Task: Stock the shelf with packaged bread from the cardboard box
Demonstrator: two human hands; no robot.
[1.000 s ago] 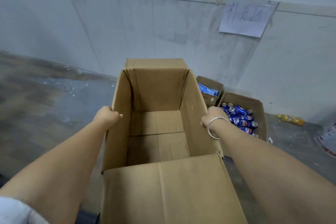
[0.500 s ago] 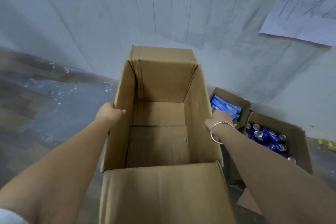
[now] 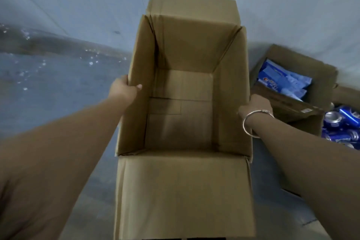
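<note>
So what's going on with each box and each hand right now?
Big cardboard box: flaps open, nothing inside.
Left hand: holds the box's left wall, thumb over the rim.
Right hand: holds the box's right wall.
Box of blue packets: open.
Box of blue cans: open, cans jumbled.

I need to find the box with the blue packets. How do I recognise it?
Start at the big empty cardboard box held by both hands. Directly to its right, near the wall, sits a smaller open box of blue packets. The box beside it holds blue cans instead.
</note>
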